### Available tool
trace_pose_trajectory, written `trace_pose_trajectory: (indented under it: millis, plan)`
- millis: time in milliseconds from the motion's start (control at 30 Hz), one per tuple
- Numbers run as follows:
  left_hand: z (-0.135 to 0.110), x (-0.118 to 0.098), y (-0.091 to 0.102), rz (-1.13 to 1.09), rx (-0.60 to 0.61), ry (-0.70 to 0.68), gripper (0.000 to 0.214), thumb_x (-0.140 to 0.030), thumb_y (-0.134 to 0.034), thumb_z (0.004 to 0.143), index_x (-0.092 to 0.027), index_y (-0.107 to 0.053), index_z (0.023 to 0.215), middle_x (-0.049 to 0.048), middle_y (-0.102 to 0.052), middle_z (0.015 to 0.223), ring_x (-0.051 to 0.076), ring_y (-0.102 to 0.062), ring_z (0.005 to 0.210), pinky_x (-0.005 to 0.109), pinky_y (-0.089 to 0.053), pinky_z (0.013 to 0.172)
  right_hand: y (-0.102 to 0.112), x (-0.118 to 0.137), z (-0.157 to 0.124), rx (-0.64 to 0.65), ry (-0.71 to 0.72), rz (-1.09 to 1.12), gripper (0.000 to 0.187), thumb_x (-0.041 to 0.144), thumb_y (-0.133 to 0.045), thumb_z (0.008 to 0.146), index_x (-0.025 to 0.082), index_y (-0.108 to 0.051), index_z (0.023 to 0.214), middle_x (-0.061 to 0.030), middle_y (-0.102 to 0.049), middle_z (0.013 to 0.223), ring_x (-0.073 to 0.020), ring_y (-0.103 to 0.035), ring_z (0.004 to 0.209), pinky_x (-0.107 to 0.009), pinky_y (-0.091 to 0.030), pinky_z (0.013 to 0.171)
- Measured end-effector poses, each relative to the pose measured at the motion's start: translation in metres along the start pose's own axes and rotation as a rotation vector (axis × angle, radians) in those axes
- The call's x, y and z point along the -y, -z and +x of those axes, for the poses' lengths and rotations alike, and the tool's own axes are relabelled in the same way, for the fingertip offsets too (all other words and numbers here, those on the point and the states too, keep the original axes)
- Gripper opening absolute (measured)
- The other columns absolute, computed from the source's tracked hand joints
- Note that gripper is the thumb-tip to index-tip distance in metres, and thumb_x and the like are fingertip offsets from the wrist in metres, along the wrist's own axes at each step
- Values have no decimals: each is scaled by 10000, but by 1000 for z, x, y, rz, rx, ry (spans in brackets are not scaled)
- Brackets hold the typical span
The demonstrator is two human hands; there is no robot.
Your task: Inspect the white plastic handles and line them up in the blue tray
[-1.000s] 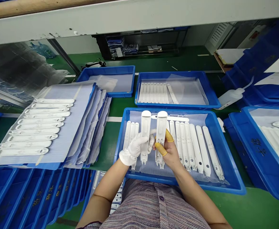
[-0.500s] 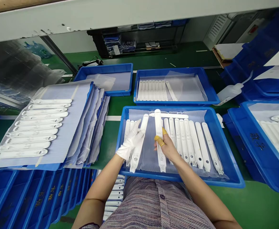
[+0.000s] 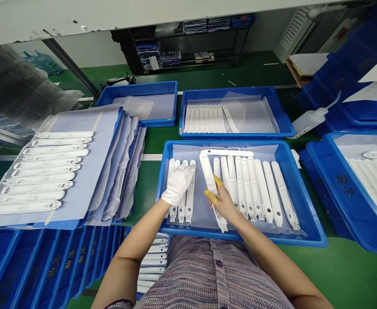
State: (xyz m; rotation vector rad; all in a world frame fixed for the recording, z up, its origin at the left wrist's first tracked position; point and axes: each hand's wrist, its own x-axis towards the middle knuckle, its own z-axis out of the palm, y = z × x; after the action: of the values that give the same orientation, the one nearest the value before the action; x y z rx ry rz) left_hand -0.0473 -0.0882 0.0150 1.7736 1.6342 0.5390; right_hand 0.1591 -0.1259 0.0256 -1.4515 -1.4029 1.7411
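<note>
My left hand (image 3: 178, 184), in a white glove, is over the left row in the blue tray (image 3: 304, 241). Its loosely bent fingers touch the upper part of a long white plastic strip (image 3: 190, 201), which lies beside several similar strips partly hidden under the hand. My right hand (image 3: 224, 201), with yellow finger covers on thumb and forefinger, grips another white plastic strip (image 3: 208, 174) by its middle. That strip tilts, its top leaning left. To its right lies a row of several white strips (image 3: 259, 189), and one lies crosswise (image 3: 230, 152) along the tray's far side.
Behind are a blue tray with strips (image 3: 230, 136) and another lined tray (image 3: 161, 125). White strips lie on a stack of lined sheets (image 3: 106, 124) at left. A squeeze bottle (image 3: 309, 122) and more blue trays (image 3: 346, 184) are at right. A shelf edge (image 3: 175, 17) crosses above.
The strip in my left hand has gone down into the left row, and the left fingers have loosened. The strip in my right hand has tipped to the left. The view has shifted slightly.
</note>
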Motion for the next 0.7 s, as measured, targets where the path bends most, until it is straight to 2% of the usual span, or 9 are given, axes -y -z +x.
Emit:
trace_pose_trajectory:
  millis: [67, 133, 200, 267, 333, 433, 500, 600, 700]
  plan:
    - [2, -22, 18, -257, -56, -8, 583, -480, -221, 1075, -185, -636, 1360, 127, -722, 1016, 270, -684, 978, 479, -461, 1056, -2, -2, -7, 8, 66, -68, 664, 533, -609, 925, 222, -388, 1468, -34, -646, 901, -169, -574, 541, -350, -544, 517]
    - [3, -46, 32, -490, -11, -15, 573, -520, -241, 1072, -208, -622, 1364, 78, -726, 897, 206, -666, 741, 395, -547, 859, -4, -5, -11, -1, 158, -173, 579, 539, -611, 916, 216, -467, 1374, -17, -632, 803, -191, -582, 553, -361, -533, 548]
    - [3, -67, 40, -672, 24, -58, 474, -554, -450, 1020, -191, -713, 1172, 59, -731, 837, 181, -651, 686, 350, -548, 790, -6, -9, -14, -22, 248, -256, 521, 537, -607, 910, 211, -510, 1305, -10, -624, 742, -206, -584, 561, -362, -515, 564]
    - [2, -81, 42, -812, 14, -100, 397, -541, -613, 943, -168, -751, 929, 67, -738, 815, 192, -680, 757, 344, -539, 836, -8, -12, -15, -28, 301, -290, 500, 534, -584, 922, 200, -517, 1289, 6, -605, 681, -206, -572, 535, -350, -497, 554]
    - [-1, -87, 41, -872, -7, -113, 441, -557, -592, 949, -163, -759, 841, 78, -742, 803, 203, -698, 801, 334, -536, 828, -9, -15, -16, -21, 324, -302, 500, 540, -559, 936, 189, -515, 1290, 25, -576, 623, -202, -560, 501, -337, -484, 538]
    - [-4, -88, 42, -989, 17, -13, 640, -629, -413, 1002, -146, -773, 789, 102, -737, 756, 204, -700, 723, 296, -516, 645, -11, -18, -18, -35, 350, -324, 496, 569, -552, 935, 195, -530, 1260, 18, -582, 619, -205, -573, 501, -336, -483, 536]
    - [-4, -89, 45, -1067, 98, 77, 706, -642, -359, 1010, -130, -771, 751, 114, -728, 714, 194, -684, 641, 277, -478, 552, -13, -20, -18, -37, 366, -321, 480, 582, -546, 937, 207, -537, 1237, 7, -594, 639, -204, -572, 502, -340, -482, 532]
    - [-4, -91, 51, -1157, 266, 137, 691, -646, -393, 994, -113, -775, 775, 121, -722, 687, 181, -658, 572, 267, -473, 524, -15, -23, -18, 4, 388, -288, 471, 594, -526, 950, 211, -526, 1225, 11, -588, 641, -195, -547, 472, -340, -469, 505]
    - [-5, -93, 52, -1188, 289, 150, 697, -664, -396, 988, -112, -765, 778, 118, -712, 672, 178, -657, 566, 260, -473, 521, -17, -23, -19, -3, 398, -276, 491, 610, -531, 948, 213, -517, 1236, -11, -617, 694, -208, -579, 519, -364, -496, 542]
